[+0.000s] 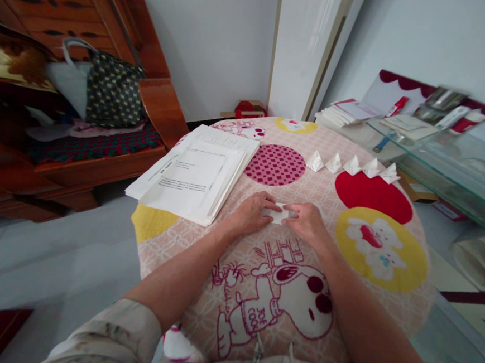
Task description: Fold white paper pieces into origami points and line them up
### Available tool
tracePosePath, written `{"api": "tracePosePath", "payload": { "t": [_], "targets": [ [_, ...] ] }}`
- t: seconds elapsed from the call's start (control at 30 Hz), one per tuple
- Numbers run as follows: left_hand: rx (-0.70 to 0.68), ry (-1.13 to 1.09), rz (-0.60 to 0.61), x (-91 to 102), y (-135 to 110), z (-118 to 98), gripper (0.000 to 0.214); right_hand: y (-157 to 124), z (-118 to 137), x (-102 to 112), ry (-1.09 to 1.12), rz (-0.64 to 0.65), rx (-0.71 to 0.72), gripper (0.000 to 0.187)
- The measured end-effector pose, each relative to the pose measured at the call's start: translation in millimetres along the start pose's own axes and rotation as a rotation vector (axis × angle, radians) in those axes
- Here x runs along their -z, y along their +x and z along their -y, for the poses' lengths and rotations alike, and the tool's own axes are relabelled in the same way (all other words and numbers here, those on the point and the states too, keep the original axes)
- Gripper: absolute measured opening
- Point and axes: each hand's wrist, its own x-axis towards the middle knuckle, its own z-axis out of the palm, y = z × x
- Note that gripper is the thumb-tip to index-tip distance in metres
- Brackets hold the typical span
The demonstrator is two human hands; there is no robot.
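Both hands, left (253, 213) and right (305, 223), hold a small folded paper (281, 215) on the round table (216, 246), near a paper stack (193, 172) and five folded shapes (354, 165).

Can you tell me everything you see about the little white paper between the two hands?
The little white paper looks thin and plain, with no print that I can make out. Its visible part is roughly a rectangle, wider than it is tall. It's at the cloth, looking about flat. The left hand touches its left end and the right hand its right, so fingers hide both ends. It's too small to count any folds.
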Motion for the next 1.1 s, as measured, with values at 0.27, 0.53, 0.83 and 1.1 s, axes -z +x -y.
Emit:
{"api": "tracePosePath", "payload": {
  "t": [0.27, 0.53, 0.83, 1.1],
  "targets": [
    [-0.008, -0.092, 0.105, 9.0, 1.4, 18.0, 0.052, 1.4, -1.7, -1.7, -0.023, -0.003, -0.011, 0.046],
    [-0.156, -0.148, 0.245, 27.4, 0.4, 32.8, 0.067, 0.3, -0.4, -0.7, -0.019, -0.002, -0.011, 0.047],
    [-0.202, -0.038, 0.151, 25.4, -4.8, 9.7, 0.038, -4.3, -1.9, 0.0, -0.035, -0.008, 0.047, 0.043],
    [-0.282, 0.046, 0.070, 18.3, -5.5, 4.6, 0.018, -10.1, -6.7, 7.8, 0.002, -0.131, 0.254, 0.023]
  ]
}}
